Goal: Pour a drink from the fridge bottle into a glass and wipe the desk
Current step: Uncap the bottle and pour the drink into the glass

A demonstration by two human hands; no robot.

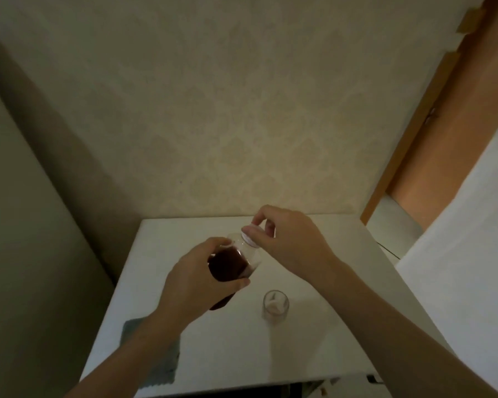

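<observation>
No label or writing is showing on the bottle (234, 264). The left hand (197, 278) is wrapping around its dark-filled body, holding it tilted above the white desk (314, 340), neck pointing up and away toward the wall. The right hand (285, 239) is pinching the white cap (249, 238) between fingertips. The empty glass (275, 305) is standing upright just beside; a grey cloth (158, 360) is lying under the left forearm.

left hand (194, 278) grips bottle (233, 264) | right hand (292, 242) pinches cap (250, 236) | glass (275, 306) empty

Dim light | patterned beige wallpaper (242, 110) beyond hands | orange door (443, 139) right of hands | white desk (314, 354) beneath
</observation>
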